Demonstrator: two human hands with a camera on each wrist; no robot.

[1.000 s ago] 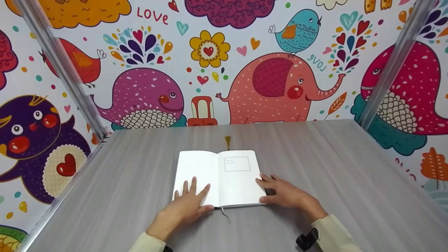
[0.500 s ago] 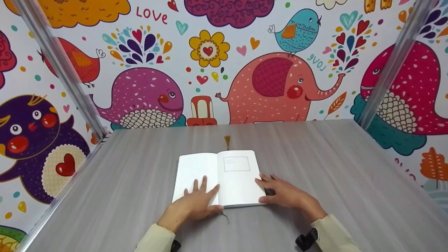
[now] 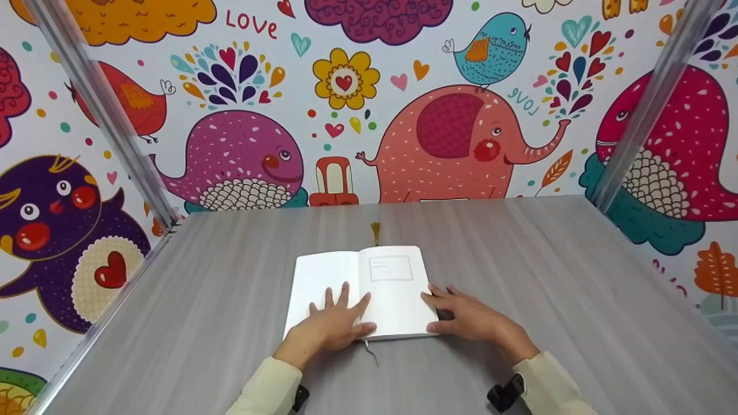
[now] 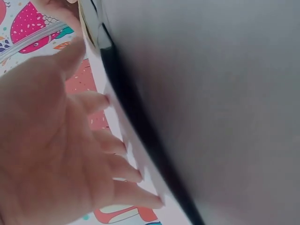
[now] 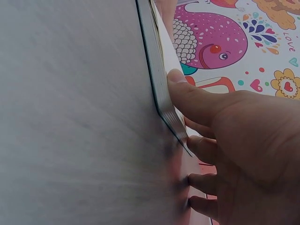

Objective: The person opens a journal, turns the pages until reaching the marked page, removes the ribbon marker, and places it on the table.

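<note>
An open notebook with white pages lies on the table; a thin-lined box is printed high on its right page. My left hand rests with spread fingers on the lower part of the pages, its thumb reaching past the fold onto the right page. In the left wrist view the fingertips touch the paper. My right hand is at the notebook's right edge. The right wrist view shows its thumb on the page margin, with the lower fingertips beyond the page corner near the tabletop.
A gold tassel sticks out above the fold, and a thin ribbon hangs out below it onto the grey wood-grain table. Printed cartoon walls and metal posts enclose the table's back and sides.
My left hand has slid rightward across the left page, its thumb and index finger now past the fold. The right hand and the notebook have stayed in place.
</note>
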